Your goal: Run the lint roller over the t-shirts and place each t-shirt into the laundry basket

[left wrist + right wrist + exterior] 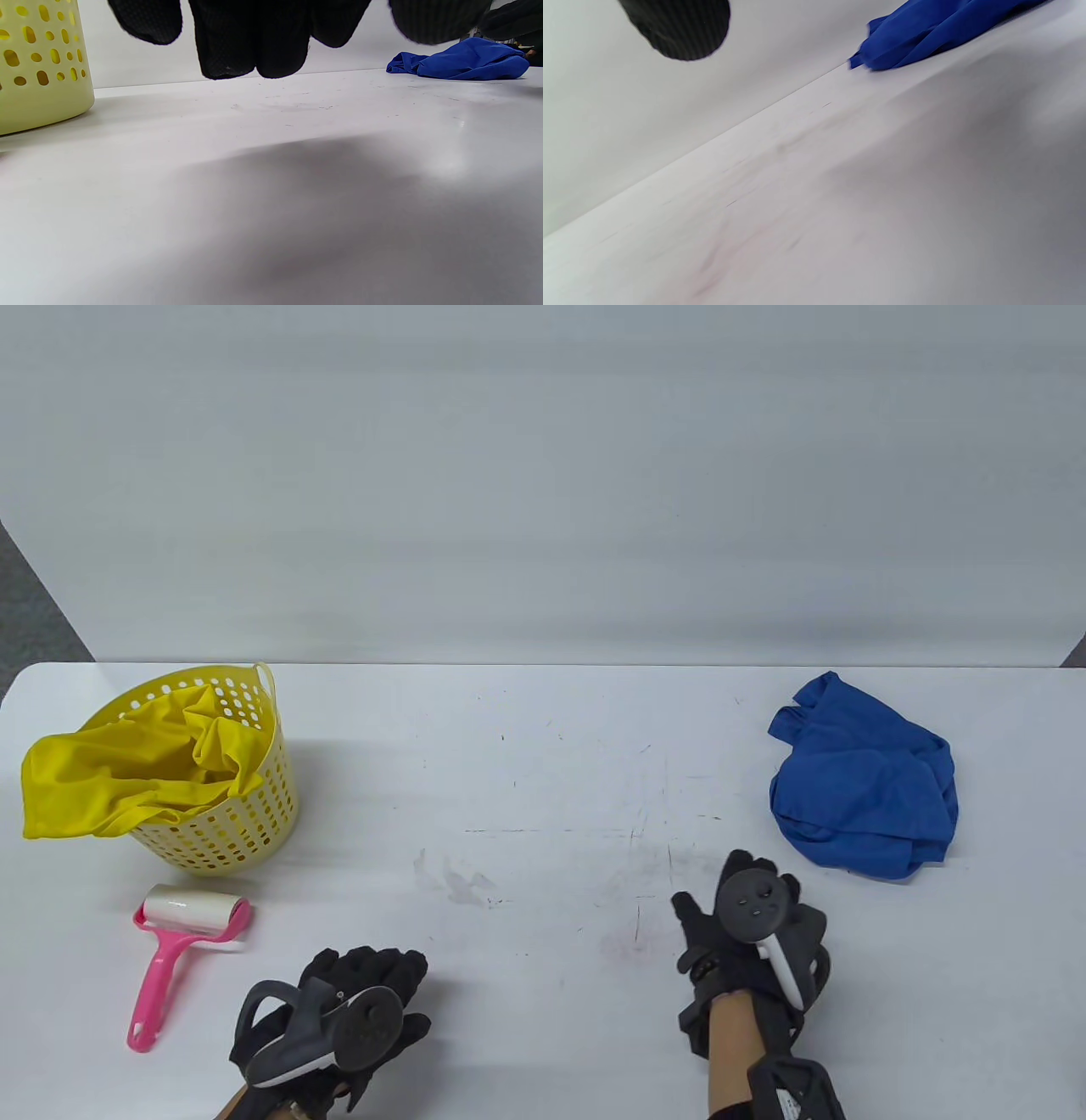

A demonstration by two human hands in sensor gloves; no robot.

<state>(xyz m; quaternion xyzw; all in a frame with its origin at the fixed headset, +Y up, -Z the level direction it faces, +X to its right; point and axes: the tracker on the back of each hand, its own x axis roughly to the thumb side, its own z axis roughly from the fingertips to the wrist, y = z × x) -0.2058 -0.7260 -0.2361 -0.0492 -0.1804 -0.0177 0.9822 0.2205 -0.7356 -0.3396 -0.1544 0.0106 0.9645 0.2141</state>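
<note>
- Yellow t-shirt (127, 780) sits in the laundry basket (246, 823), far left, part draped over the rim.
- Pink lint roller (182, 950) lies flat on the tabletop (543, 780), just in front of the basket.
- Left hand (356, 993) low over the tabletop, fingers loosely curled, holding nothing.
- Right hand (747, 925) also empty, fingers relaxed.
- Blue t-shirt (865, 780) crumpled at right, near the right hand, not touching.
</note>
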